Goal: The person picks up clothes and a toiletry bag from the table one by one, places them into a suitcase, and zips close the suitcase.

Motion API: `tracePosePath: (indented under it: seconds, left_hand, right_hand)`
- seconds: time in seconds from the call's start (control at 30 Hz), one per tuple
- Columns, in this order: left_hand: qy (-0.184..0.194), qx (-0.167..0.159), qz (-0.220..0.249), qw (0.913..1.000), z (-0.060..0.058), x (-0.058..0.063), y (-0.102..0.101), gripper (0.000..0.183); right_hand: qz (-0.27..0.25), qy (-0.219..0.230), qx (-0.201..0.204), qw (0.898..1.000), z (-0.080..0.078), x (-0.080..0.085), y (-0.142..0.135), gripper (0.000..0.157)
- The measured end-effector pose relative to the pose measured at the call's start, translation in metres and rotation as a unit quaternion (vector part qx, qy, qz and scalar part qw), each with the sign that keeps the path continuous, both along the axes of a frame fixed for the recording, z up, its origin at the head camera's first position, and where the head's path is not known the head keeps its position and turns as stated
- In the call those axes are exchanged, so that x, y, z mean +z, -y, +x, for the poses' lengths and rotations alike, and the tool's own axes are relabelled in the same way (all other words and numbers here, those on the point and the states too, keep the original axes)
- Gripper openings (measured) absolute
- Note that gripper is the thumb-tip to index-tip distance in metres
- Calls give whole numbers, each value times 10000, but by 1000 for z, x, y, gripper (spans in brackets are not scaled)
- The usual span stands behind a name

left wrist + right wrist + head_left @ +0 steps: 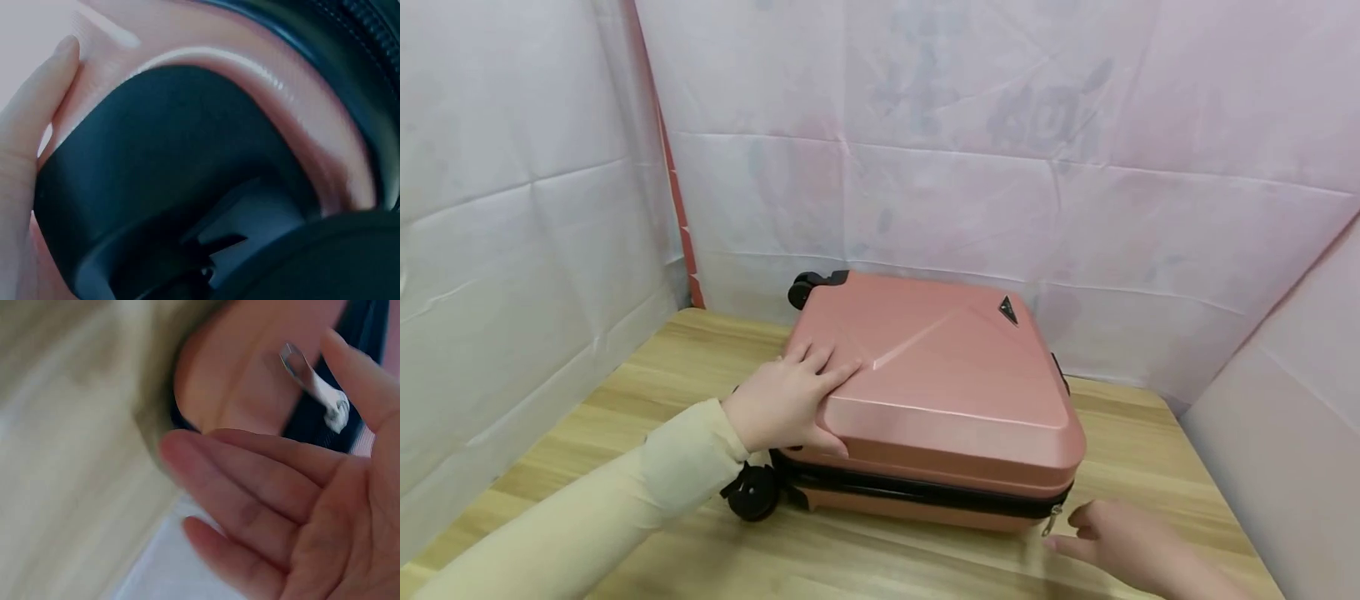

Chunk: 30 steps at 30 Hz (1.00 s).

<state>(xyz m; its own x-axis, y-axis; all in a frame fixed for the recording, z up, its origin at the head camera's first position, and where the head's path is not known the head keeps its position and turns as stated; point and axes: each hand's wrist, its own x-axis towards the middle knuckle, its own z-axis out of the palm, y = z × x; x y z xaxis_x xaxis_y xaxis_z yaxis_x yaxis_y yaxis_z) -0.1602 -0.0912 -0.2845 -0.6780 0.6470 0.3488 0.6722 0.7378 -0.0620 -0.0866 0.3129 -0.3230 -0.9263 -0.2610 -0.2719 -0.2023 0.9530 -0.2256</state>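
Observation:
A pink hard-shell suitcase (955, 375) lies flat on the table, its wheels to the left and a dark triangular badge on top. My left hand (786, 404) rests spread on its near left corner, thumb down over the edge. In the left wrist view a black corner guard (169, 144) is close beside that thumb. At the near right corner hangs a metal zipper pull (1051, 521). My right hand (1120, 542) is just right of the pull, thumb and fingers apart. The right wrist view shows the zipper pull (315, 387) between thumb and fingers, with no grip on it.
The wood-grain table (647, 367) extends around the suitcase. White and pinkish sheets (955, 142) hang close behind it and on both sides. A black wheel (752, 493) sticks out at the near left, another wheel (803, 289) at the far left.

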Motion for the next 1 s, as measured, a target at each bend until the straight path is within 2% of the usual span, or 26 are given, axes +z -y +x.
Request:
tracePosePath:
  seconds: [0.17, 0.37, 0.47, 0.67, 0.83, 0.93, 1.0]
  left_hand:
    - [118, -27, 39, 9999, -7, -1, 0, 99]
    - [278, -7, 120, 9995, -5, -4, -2, 98]
    - [226, -11, 193, 9996, -4, -4, -4, 97]
    - [23, -103, 252, 9996, -4, -5, -5, 97]
    - [147, -172, 318, 9992, -5, -6, -5, 97]
    - [234, -170, 380, 9989, -4, -5, -5, 98]
    - [239, -172, 403, 9988, -4, -4, -4, 98]
  right_hand:
    - [-194, -309, -138, 9992, 8, -4, 14, 38]
    - [-64, -717, -475, 9963, 15, -7, 19, 34]
    - [-21, -1062, -493, 9931, 17, -11, 18, 35]
    - [28, -1367, -502, 9893, 20, -15, 16, 31]
    - [-116, -1725, -348, 9843, 25, -13, 14, 26]
    - [-213, -1623, -257, 9862, 25, -10, 14, 28]
    - [-358, -1353, -164, 9900, 24, -7, 13, 26]
